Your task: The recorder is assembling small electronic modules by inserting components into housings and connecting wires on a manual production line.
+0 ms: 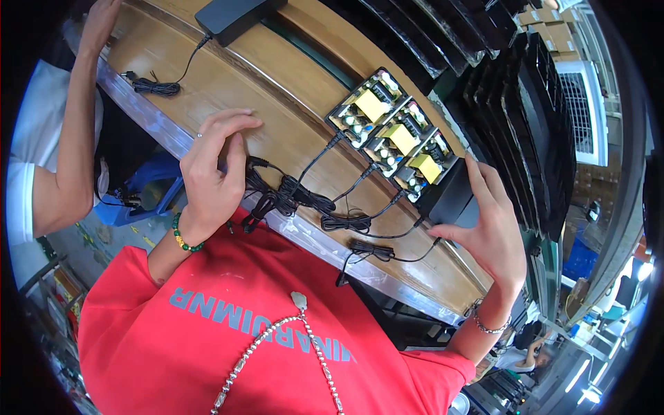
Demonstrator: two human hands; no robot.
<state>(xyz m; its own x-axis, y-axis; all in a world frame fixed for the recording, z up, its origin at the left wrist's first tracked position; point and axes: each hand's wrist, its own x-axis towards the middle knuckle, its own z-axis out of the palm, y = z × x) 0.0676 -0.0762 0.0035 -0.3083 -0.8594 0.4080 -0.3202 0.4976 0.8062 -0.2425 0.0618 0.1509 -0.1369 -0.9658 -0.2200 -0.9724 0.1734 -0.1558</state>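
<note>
My right hand [492, 232] grips a closed black power adapter [449, 192], fingers along its far end and thumb at its near end. That adapter lies at the right end of a row of three open adapter housings. Each one shows a circuit board with a yellow block: the left board [371, 105], the middle board [400, 138] and the right board [425, 167]. Their black cords run toward me into bundled cables [290, 195]. My left hand [214, 166] hovers over the table's near edge, thumb and fingers apart, holding nothing.
The wooden worktable [277, 131] runs diagonally. Another black adapter [235, 17] with a coiled cord [155, 87] sits at the far left, near another person's arm [76, 131]. Stacked black trays [519, 131] stand behind at right. A blue stool [142, 197] is at the left.
</note>
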